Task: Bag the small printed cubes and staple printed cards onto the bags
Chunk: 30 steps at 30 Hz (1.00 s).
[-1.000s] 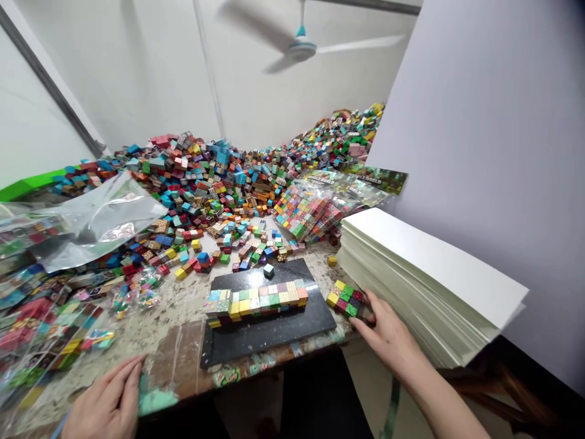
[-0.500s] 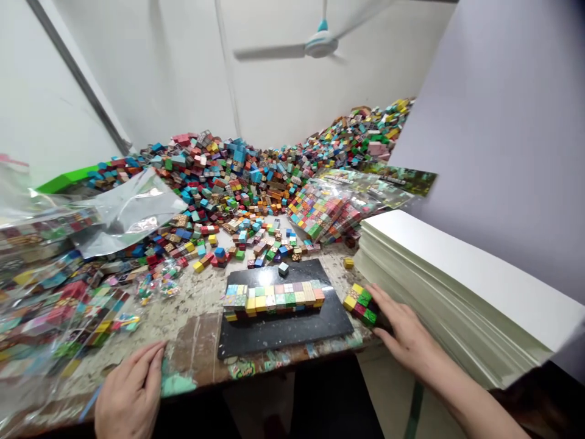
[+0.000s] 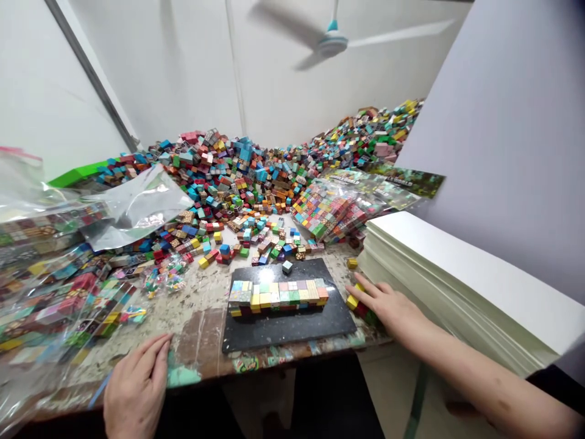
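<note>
My right hand [image 3: 390, 308] lies over a small cluster of coloured cubes [image 3: 353, 302], its fingers stretched across the top and hiding most of it. Yellow, green and dark red faces show around the fingers. My left hand [image 3: 136, 385] rests at the table's front edge with its fingers laid forward, and no object shows in it. Between the hands, a long block of patterned cubes [image 3: 278, 297] stands on a black slab [image 3: 292, 329]. One loose pale cube [image 3: 287, 267] sits behind it on the slab.
A large heap of coloured cubes [image 3: 247, 164] fills the back. Clear bags of cubes [image 3: 55, 292] lie at left, and packed sets [image 3: 322, 207] at back right. A tall paper stack [image 3: 439, 286] borders my right arm. One yellow cube [image 3: 351, 263] lies beside the stack.
My right hand has moved from beside the cube cluster onto it, covering most of it. My left hand stays at the table edge. The view has shifted slightly.
</note>
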### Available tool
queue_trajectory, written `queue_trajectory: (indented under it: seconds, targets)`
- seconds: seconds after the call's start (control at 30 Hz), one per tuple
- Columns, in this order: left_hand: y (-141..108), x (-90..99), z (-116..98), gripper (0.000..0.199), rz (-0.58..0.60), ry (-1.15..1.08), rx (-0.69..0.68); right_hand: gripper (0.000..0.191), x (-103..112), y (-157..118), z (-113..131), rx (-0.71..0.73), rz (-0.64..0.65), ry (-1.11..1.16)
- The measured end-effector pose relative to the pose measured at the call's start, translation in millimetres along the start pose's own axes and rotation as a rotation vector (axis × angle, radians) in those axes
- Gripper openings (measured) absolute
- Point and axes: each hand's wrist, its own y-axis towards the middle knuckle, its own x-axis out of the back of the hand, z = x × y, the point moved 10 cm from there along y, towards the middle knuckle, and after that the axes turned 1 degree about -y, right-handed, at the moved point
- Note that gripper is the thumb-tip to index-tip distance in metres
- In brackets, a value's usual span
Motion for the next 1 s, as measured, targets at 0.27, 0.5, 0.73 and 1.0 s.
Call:
queue_trajectory:
  seconds: [0.27,0.5,0.73,1.0]
  targets:
    - [-1,-0.3,1,0.033,-0.004,-0.025,-0.011,0.064,7,1,-22,-0.050,-0.030,0.206]
    - [-2,-0.4,-3,0.032,0.001,-0.006,-0.051,0.056,-5,12,-27,-0.095,0.013,0.328]
    - [-2,1.4,-3,0.033,-0.004,-0.024,-0.035,0.064,-13,1,-33,-0.186,-0.108,0.361]
    - [-13,-10.3,5,0.033,0.003,0.084,-0.194,0.044,1,-69,-5,-0.357,-0.291,0.685]
